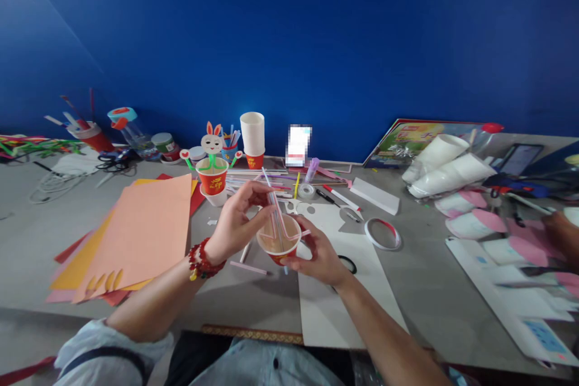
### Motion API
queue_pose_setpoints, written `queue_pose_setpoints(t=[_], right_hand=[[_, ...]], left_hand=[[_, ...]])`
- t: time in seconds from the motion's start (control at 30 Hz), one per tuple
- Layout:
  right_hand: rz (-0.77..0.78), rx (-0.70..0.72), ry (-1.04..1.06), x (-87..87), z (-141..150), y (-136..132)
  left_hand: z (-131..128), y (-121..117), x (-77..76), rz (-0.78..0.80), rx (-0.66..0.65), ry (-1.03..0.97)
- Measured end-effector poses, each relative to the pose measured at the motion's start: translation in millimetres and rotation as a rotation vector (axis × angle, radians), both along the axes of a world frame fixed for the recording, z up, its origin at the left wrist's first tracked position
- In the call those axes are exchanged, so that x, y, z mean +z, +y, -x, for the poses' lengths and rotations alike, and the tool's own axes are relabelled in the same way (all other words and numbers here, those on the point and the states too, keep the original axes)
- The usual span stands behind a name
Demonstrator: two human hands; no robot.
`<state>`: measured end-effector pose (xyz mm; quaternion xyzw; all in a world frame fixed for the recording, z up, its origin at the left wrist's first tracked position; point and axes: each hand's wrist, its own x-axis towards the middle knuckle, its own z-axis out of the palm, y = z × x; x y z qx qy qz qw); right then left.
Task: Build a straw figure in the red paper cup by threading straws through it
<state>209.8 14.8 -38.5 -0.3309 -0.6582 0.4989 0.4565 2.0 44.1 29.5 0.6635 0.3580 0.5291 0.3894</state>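
Observation:
My right hand [319, 253] is wrapped round a red paper cup [286, 251], held tilted with its mouth toward me. Above the cup, my left hand [242, 214] pinches a few pale drinking straws [277, 217] that stand up out of it. Some straws bend near the cup's inner wall, and one end pokes out past the rim by my right fingers. Behind my left hand stands a finished-looking red cup [213, 184] with a paper rabbit head [211, 143] and green straw arms bearing hearts.
Orange and yellow paper sheets [149, 217] lie left; white card [353, 289] with cut-outs lies right. Stacked white cups [252, 132], a lit phone [298, 145], markers and a tape roll [383, 234] stand or lie behind. Another person's hand [563, 232] is at the far right.

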Motion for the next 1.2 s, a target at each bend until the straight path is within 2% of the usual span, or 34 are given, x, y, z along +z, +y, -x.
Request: queue_pose_setpoints(t=[0.23, 0.53, 0.7, 0.8, 1.0, 1.1, 1.2], right_hand=[[0.018, -0.007, 0.027, -3.1, 0, 0], [0.029, 0.003, 0.041, 1.2, 2, 0], [0.019, 0.003, 0.059, 4.3, 3, 0], [0.014, 0.005, 0.062, 6.3, 4, -1], [0.031, 0.018, 0.098, 10.6, 5, 0], [0.040, 0.022, 0.094, 11.4, 5, 1], [0.059, 0.024, 0.086, 9.4, 5, 2]], left_hand=[[-4, 2, -1.8, 0.047, -0.027, -0.110], [-6, 2, -1.2, -0.015, 0.004, -0.063], [-7, 4, 2.1, 0.003, 0.009, -0.060], [-8, 5, 4.0, 0.040, -0.009, -0.081], [-9, 10, 3.4, 0.221, -0.174, -0.085], [-8, 12, 4.9, 0.246, -0.177, -0.048], [-6, 14, 9.2, 0.248, -0.146, -0.129]])
